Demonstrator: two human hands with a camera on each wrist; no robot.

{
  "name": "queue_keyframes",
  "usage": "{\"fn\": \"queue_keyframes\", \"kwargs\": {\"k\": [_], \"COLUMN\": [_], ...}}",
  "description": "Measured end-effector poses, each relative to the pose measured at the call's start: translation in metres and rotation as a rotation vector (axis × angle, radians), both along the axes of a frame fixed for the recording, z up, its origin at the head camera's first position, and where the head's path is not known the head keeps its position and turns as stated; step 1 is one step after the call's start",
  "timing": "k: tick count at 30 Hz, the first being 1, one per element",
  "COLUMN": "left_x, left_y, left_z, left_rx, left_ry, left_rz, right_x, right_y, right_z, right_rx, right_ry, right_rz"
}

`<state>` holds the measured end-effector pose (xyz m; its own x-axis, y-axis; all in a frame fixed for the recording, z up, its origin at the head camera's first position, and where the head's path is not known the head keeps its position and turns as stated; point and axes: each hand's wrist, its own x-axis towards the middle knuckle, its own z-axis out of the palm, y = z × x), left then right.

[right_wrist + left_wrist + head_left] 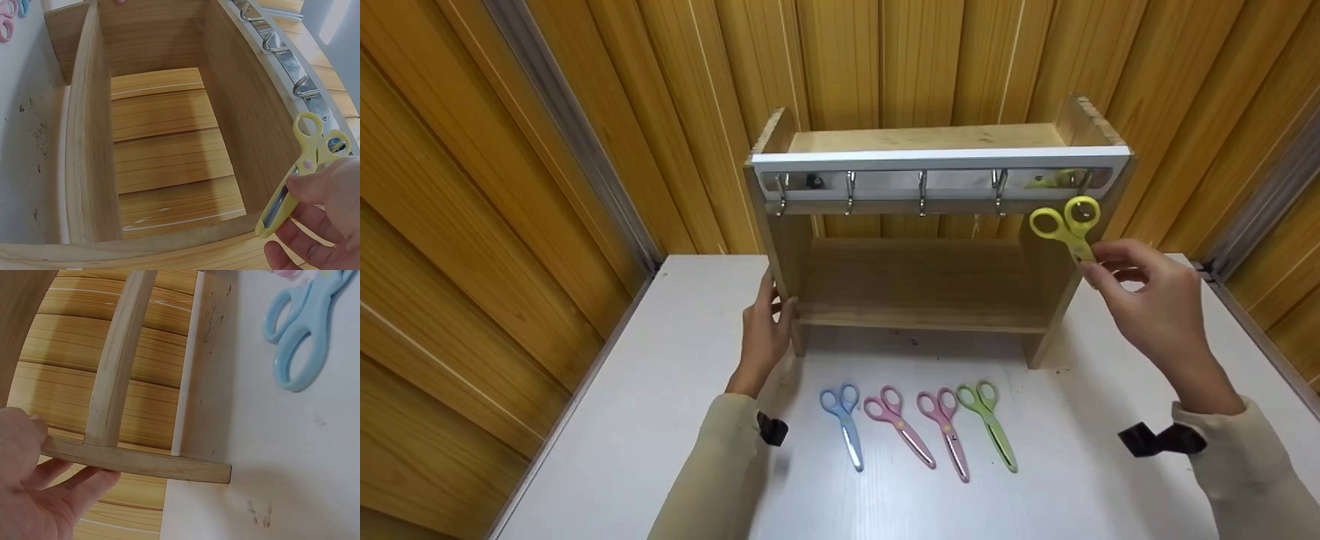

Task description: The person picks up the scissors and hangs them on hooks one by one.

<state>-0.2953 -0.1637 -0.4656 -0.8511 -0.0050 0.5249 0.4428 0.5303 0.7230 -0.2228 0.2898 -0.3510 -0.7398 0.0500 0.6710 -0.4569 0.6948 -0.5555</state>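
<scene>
I think the yellow scissors [1077,244], just by the end hook [1085,179], could fall if a loop bumps it or the right hand [1166,307], pinching the blades, slips, while the left hand [762,334] holds the wooden shelf [922,289].

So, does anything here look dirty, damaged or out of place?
Yes: the white table has scattered dark marks around the foot of the wooden rack. They stand out against the pale surface; whether they are stains, scuffs or dirt, I cannot tell.
</scene>
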Motion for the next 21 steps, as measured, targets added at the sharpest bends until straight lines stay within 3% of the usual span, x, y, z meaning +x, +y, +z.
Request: {"fn": "queue_keyframes", "kwargs": {"k": [8,21], "left_x": [0.0,-0.001], "left_y": [0.0,0.001], "left_z": [-0.001,0.001], "left_rx": [-0.007,0.004], "left_ry": [0.011,-0.006], "left_rz": [0.0,-0.008], "right_x": [-0.005,-0.002], "right_y": [0.002,0.003], "right_z": [-0.007,-0.011], "right_rx": [-0.026,-0.041], "right_ry": [-0.003,-0.018], "right_rz": [-0.008,-0.018]}}
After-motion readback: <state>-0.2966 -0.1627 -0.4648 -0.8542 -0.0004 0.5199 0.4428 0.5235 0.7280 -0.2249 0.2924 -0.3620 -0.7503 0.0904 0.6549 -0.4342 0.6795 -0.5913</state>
